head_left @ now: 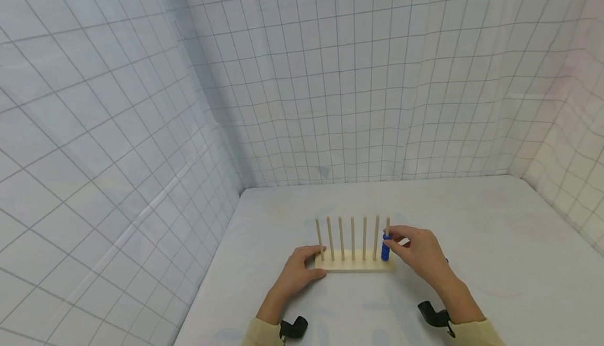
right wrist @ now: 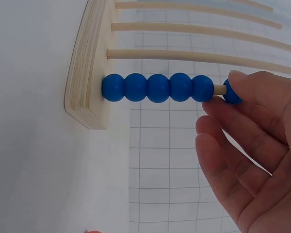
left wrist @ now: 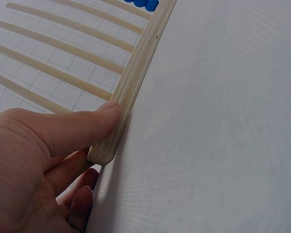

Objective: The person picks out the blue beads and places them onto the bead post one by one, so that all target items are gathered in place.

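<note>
A small blue bead (right wrist: 231,93) is pinched between the fingertips of the right hand (head_left: 421,254) and is threaded on the rightmost peg (right wrist: 218,89), just above a stack of five blue beads (right wrist: 157,88) that sits against the wooden base (head_left: 354,263); the remaining fingers of that hand are left loosely curled below. The bead is judged light, hard and smooth, so it is likely to slip or roll if released off the peg; it is best taken by its rounded sides, with the hole kept in line with the peg. The left end of the base is steadied by the left hand (head_left: 298,271), the thumb (left wrist: 82,127) pressed flat against its layered edge; the rack is judged stiff and light. Six thin upright pegs are carried by the base, which rests on a white table (head_left: 495,262); gridded walls (head_left: 141,99) are seen around.
</note>
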Available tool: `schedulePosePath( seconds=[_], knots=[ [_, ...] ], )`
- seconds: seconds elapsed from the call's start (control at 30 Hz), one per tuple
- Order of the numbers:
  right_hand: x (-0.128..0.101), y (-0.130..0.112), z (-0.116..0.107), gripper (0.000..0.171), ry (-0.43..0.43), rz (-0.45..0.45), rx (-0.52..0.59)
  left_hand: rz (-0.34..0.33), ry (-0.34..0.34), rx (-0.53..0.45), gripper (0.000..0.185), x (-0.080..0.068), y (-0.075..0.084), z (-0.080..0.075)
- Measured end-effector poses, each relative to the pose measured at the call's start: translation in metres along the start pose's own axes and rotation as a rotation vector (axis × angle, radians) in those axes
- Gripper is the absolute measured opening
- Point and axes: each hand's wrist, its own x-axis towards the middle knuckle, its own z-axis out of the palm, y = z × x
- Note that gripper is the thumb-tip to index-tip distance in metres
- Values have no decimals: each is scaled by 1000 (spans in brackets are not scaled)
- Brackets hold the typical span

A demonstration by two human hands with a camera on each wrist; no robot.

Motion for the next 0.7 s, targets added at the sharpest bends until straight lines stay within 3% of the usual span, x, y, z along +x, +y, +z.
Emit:
schedulePosePath(
  seconds=[0.7],
  knots=[
    [-1, 4, 2, 27, -38, -2, -5, 5, -3, 1, 53, -1, 0, 0]
  ],
)
